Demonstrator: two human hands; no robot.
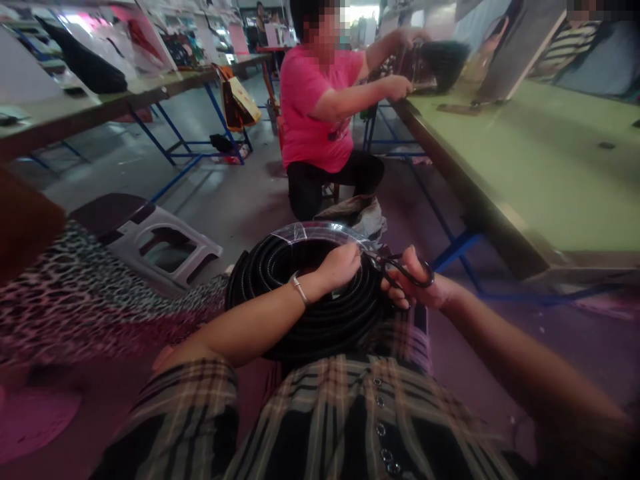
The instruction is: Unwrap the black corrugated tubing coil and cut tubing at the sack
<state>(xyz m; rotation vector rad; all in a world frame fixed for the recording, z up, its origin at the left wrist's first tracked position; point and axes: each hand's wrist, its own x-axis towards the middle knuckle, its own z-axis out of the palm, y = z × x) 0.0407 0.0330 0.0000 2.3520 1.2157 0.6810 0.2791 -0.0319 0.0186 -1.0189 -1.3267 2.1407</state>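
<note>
Black coil [350, 319] is probably getting clear wrap [323, 232] snipped: right hand [414, 283] gripping scissors [384, 262] beside it, left hand [343, 265] pinching above it, unclear what. Next cut's needing careful blades, imo.

Black coil [340, 321], left fingers [352, 257] at its clear wrap [301, 231] — scissors [384, 261] in right fingers [399, 297], pink-shirted person [317, 110] seated beyond

Up ahead, a person in a bright pink shirt [320, 113] sits beside the green-topped counter [540, 160] on the right, arms stretched towards a dark object [447, 63] at its edge. Across the aisle runs another long counter [150, 92] on blue legs, a black bundle [95, 70] on top, a yellow-and-brown bag [240, 103] hanging at its end! Nearer, leopard-print cloth [125, 300] spreads beside a grey stool [135, 233].
</note>
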